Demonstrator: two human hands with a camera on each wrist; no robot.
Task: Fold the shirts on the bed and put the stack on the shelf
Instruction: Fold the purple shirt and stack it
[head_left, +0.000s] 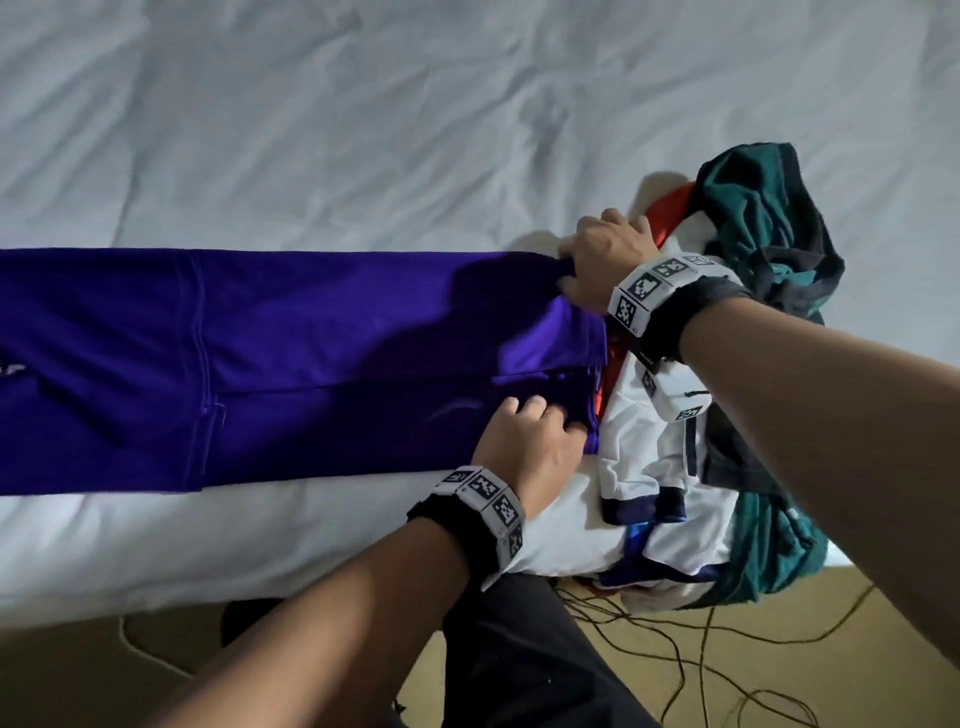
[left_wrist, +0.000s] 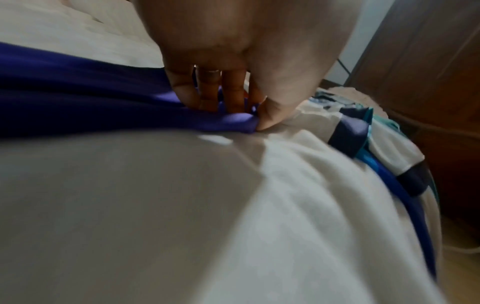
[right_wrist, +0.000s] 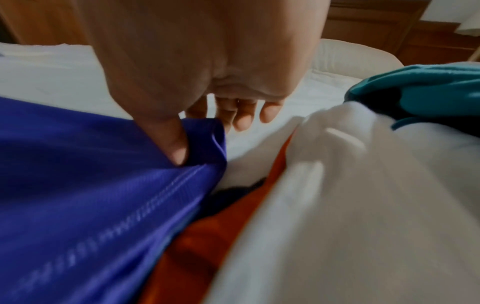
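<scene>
A person leans over the bed (head_left: 363, 130), both hands at the right end of a purple shirt (head_left: 291, 358) laid out in a long, narrow band across the white sheet. The left hand (head_left: 524, 441) pinches the near corner of that end, thumb and fingers closed on the fabric; the right hand (head_left: 605, 260) holds the far corner, its thumb hooked into the hem while the other fingers lie looser beyond it.

The risks from here look plain enough. That end lies against a heap of unfolded shirts (head_left: 727, 389), white, red and teal, so lifting it could drag a loose garment along with the fold. The right hand's hold seems the weaker of the two; if the slick cloth slips from the thumb, the end may come over crooked and the folded sides could spring open. The heap also hangs over the mattress edge and may slide to the floor (head_left: 779, 675) if nudged.

The sheet is creased but lies flat under the shirt. Thin cables (head_left: 685, 654) trail over the pale floor by the person's legs. Wooden furniture (left_wrist: 428, 72) stands behind the bed; no shelf can be picked out.
</scene>
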